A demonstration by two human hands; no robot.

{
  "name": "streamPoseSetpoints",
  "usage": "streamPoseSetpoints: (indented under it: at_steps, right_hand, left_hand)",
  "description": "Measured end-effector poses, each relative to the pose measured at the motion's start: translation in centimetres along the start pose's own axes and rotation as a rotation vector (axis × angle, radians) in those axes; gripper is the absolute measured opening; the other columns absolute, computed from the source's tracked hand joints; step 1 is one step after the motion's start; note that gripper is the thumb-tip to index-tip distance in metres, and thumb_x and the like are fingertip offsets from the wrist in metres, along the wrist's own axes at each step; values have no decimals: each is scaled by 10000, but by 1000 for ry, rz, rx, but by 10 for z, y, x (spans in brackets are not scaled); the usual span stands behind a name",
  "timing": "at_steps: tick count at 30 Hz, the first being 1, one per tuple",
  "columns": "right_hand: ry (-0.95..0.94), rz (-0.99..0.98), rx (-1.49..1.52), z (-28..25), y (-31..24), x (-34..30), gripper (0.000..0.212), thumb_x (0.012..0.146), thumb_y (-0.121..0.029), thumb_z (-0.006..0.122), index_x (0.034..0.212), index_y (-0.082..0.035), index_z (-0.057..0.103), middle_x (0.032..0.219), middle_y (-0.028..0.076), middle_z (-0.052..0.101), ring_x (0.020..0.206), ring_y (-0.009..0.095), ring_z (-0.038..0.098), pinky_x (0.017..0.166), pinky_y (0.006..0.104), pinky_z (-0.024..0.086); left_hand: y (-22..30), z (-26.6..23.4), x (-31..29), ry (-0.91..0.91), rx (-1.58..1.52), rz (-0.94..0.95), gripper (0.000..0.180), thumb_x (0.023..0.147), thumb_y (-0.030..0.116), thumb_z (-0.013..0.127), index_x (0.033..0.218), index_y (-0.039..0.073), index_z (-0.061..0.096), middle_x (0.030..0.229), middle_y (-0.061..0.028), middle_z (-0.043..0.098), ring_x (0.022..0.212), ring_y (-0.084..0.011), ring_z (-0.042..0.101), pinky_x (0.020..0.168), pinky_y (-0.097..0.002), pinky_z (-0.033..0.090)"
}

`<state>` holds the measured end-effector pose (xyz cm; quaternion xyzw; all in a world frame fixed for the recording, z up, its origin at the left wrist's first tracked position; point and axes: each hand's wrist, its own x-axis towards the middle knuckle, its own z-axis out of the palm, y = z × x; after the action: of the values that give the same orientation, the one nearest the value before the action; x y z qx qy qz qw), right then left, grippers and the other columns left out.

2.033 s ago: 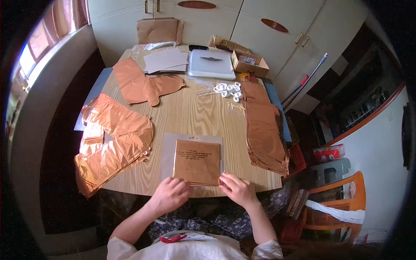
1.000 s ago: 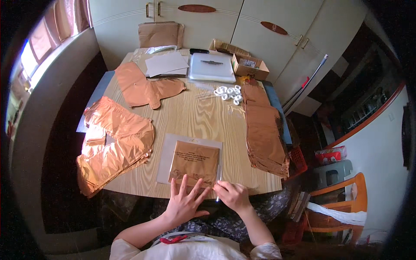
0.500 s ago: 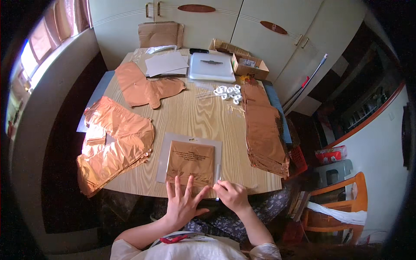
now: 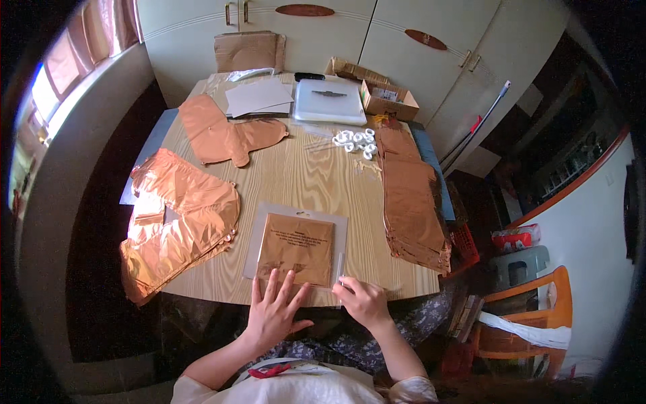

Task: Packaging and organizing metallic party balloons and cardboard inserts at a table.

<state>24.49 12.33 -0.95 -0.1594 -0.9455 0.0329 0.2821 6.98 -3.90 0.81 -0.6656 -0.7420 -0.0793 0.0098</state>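
A clear plastic bag (image 4: 250, 262) with a hang hole at its top lies near the table's front edge. Inside it is a folded copper-coloured foil balloon (image 4: 296, 246), seen through dark printing. My left hand (image 4: 276, 313) is open, its spread fingers lying flat across the bag's lower edge. At the lower right corner, my right hand (image 4: 365, 303) is closed in a pinch on a thin pale straw (image 4: 340, 261) that runs along the bag's right side. The fingertips partly hide where they grip it.
Copper foil balloons (image 4: 185, 195) are piled at left, with another flat balloon (image 4: 222, 135) behind. A tall foil stack (image 4: 410, 188) lies at right. White ribbon rolls (image 4: 354, 140), white cards (image 4: 259, 99), a stack of clear bags (image 4: 328, 104) and a cardboard box (image 4: 389, 104) sit farther back.
The bag has turned slightly clockwise, its top shifting right. My left hand has slid a little to the left, and my right hand has moved slightly right, still pinching.
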Motion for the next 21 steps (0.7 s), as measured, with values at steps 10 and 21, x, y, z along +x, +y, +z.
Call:
streamPoseSetpoints:
  at_steps: [10,21]
  right_hand:
    - [-60,1,-27,-7,1,2,149,783,-136,690,917,-175,638,962,-15,631,715,164,667,590,310,545]
    - [-83,7,-21,-6,1,1,153,780,-132,691,917,-179,642,977,-18,632,732,163,672,593,309,548]
  left_hand:
    - [-28,-10,-13,-16,2,11,791,778,613,614,1410,172,437,1452,-136,399,1348,-349,361,1085,-542,287]
    - [-11,-7,-7,52,-20,-4,769,764,597,637,1379,165,472,1432,-96,434,1330,-300,388,1061,-509,292]
